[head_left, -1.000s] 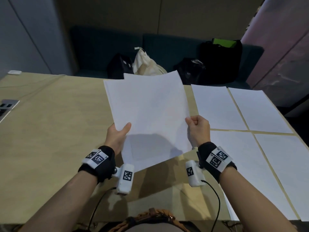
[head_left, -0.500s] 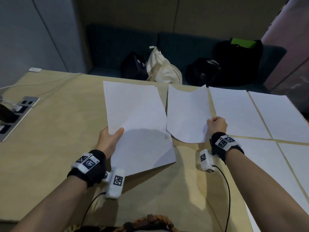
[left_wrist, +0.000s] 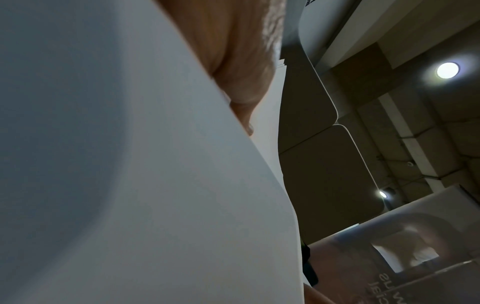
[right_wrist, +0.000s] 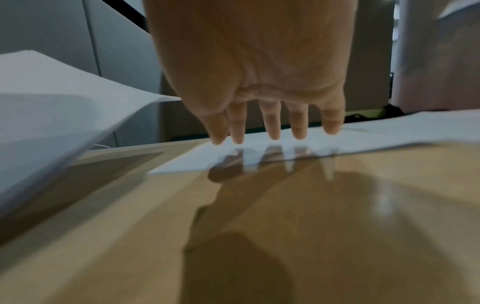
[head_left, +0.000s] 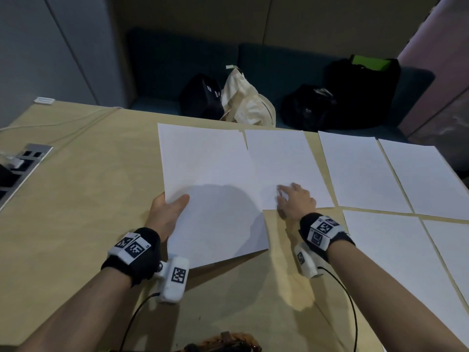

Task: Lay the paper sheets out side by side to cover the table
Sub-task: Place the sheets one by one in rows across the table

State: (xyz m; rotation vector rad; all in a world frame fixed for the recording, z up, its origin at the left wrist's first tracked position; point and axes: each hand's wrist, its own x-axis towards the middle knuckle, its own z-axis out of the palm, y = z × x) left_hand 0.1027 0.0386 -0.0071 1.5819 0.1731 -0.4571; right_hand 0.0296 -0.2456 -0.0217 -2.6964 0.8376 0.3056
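Note:
My left hand (head_left: pixel 169 209) grips the near left edge of a stack of white paper sheets (head_left: pixel 210 189), thumb on top, held slightly above the wooden table (head_left: pixel 76 212). The stack (left_wrist: pixel 130 185) fills the left wrist view, with my thumb (left_wrist: pixel 244 86) on it. A single sheet (head_left: pixel 284 163) lies flat on the table just right of the stack. My right hand (head_left: pixel 291 198) hovers low over its near edge with straight spread fingers (right_wrist: pixel 272 123); a shadow shows beneath them. Several more sheets (head_left: pixel 357 168) lie side by side to the right.
Bags (head_left: pixel 243 100) sit on a dark bench beyond the far table edge. A power socket panel (head_left: pixel 17 168) and a white cable (head_left: pixel 63 125) are at the table's left. Bare wood spreads left of the stack and near me.
My right hand pulled one sheet off the stack, carried it right, laid it flat and let go. The left hand kept the stack and lowered it.

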